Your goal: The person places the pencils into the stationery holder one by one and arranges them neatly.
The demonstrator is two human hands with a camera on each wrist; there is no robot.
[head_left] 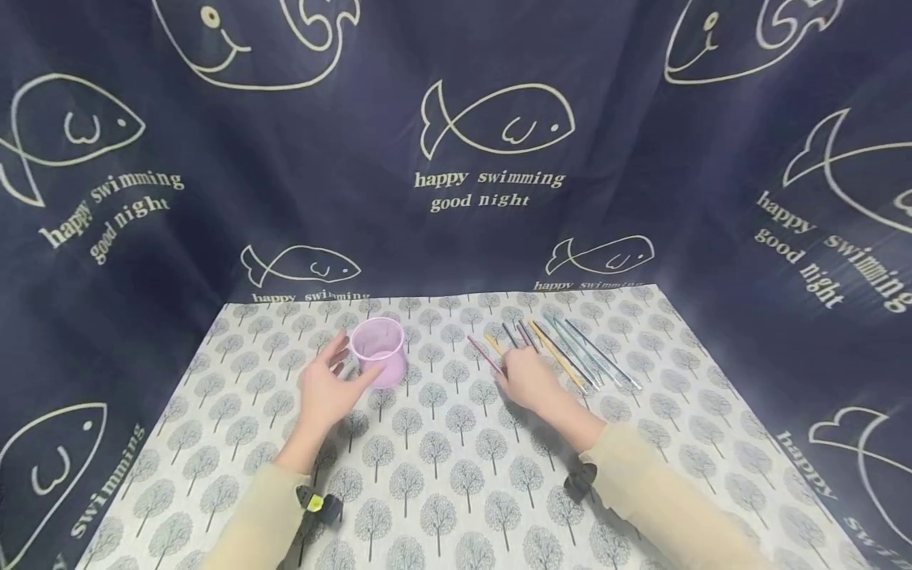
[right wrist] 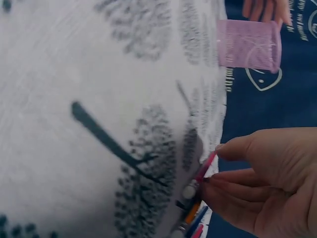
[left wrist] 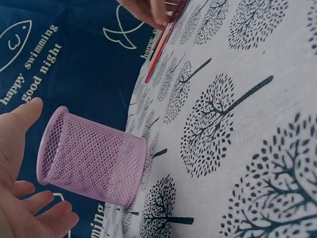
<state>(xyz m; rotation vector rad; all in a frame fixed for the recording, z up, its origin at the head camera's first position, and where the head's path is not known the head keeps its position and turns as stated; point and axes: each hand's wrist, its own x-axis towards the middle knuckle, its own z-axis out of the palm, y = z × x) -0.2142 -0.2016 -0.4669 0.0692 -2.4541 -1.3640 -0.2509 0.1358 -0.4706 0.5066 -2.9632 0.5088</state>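
Note:
A pink mesh pen holder [head_left: 381, 352] stands upright on the cloth, its mouth facing up. My left hand [head_left: 331, 388] is spread around its near left side, with thumb and fingers apart; in the left wrist view they are beside its rim. On the right, my right hand [head_left: 530, 380] reaches down over a row of slim coloured pencils. Its thumb and fingers pinch a thin pink pencil [right wrist: 207, 166] at the row's left end. In the head view, part of that pencil [head_left: 484, 353] sticks out past the hand, and the hand hides parts of several others.
To the right of the right hand lie several more pencils [head_left: 587, 356], roughly side by side, in yellow, dark and pale green. The white tree-patterned cloth [head_left: 435, 475] covers the table. A dark blue fish-printed curtain [head_left: 492, 245] rises directly behind its far edge.

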